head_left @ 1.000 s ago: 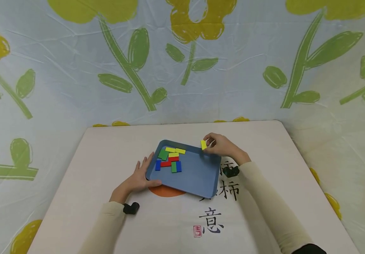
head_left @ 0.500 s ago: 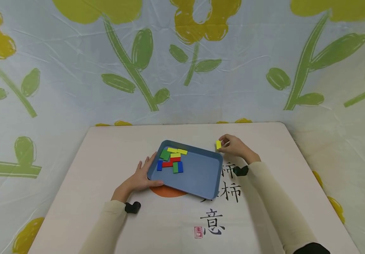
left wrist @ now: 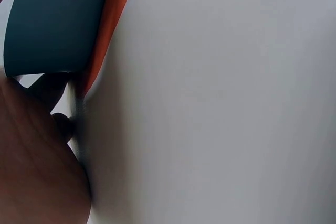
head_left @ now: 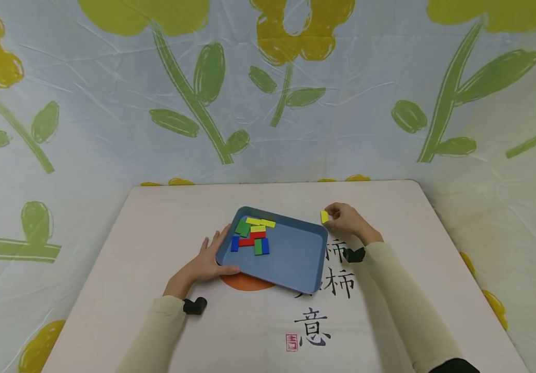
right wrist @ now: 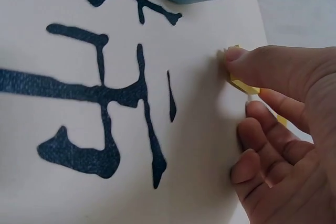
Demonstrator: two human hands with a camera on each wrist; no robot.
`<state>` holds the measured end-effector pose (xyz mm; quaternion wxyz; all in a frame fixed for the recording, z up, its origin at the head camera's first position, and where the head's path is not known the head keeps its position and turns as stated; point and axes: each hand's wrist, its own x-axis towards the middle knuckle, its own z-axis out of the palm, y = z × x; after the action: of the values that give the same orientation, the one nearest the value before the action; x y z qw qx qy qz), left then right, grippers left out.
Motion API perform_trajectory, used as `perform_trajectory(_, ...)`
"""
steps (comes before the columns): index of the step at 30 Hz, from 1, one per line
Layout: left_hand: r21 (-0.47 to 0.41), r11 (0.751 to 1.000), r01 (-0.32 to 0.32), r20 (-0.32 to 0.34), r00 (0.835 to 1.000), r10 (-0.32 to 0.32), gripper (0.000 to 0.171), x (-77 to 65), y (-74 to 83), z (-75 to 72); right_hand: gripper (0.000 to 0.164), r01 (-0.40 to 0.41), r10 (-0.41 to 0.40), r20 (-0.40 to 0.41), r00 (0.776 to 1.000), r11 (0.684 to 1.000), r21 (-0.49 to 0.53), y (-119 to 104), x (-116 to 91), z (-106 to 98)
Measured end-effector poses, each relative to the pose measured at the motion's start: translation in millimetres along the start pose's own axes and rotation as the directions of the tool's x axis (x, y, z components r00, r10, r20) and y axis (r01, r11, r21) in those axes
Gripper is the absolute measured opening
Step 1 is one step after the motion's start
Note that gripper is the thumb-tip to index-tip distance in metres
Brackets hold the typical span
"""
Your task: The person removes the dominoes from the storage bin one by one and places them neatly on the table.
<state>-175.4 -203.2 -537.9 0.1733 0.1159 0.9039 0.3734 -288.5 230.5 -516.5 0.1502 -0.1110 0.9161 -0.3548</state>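
Observation:
A blue-grey tray (head_left: 291,264) sits at a slant on the table, with several small blocks (head_left: 246,242) in green, yellow, red and blue gathered in its left half. My left hand (head_left: 201,264) rests against the tray's left corner, fingers spread along the left side and thumb along the near edge. Just beyond the tray's far right corner, my right hand (head_left: 348,223) pinches a yellow block (head_left: 324,216) between thumb and fingers. In the right wrist view the thumb covers part of that yellow block (right wrist: 244,85), low over the table or touching it.
The pale table (head_left: 240,331) carries an orange printed shape (head_left: 247,282), partly under the tray, and black printed characters (head_left: 312,327). A flower-patterned cloth (head_left: 342,134) hangs behind the table and at its sides.
My right hand has moved right with the yellow block, from above the tray's far rim to beyond its corner, then slightly lower. The left hand and tray stay in place.

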Motion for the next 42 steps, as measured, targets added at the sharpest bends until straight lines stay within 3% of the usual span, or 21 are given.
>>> perform_trajectory(14, 0.007, 1.0, -0.007, -0.003, 1.0, 0.007, 0.115, -0.2, -1.1, 1.6, 0.05, 0.002, -0.002, -0.021, 1.0, 1.0, -0.007, 4, 0, 3)
perform_trajectory(21, 0.0, 1.0, -0.004, -0.003, 1.0, 0.004, 0.114, -1.0, -1.9, 2.5, 0.068, 0.005, -0.006, 0.028, 1.0, 1.0, 0.015, -4, -2, -2)
perform_trajectory(27, 0.001, 1.0, -0.016, -0.003, 1.0, 0.016, 0.115, -0.6, -2.1, 1.3, 0.079, -0.002, 0.001, 0.021, 1.0, 1.0, 0.019, -20, -3, -9)
perform_trajectory(32, -0.005, 1.0, -0.004, -0.002, 1.0, 0.004, 0.114, -1.7, -2.5, 0.8, 0.084, 0.061, -0.061, -0.003, 0.998, 0.996, 0.067, -41, -3, -11)
perform_trajectory(42, -0.017, 1.0, -0.004, -0.012, 1.0, 0.004, 0.114, -2.1, -1.0, 0.6, 0.085, 0.176, -0.173, -0.041, 0.984, 0.979, 0.104, -83, 1, 14)
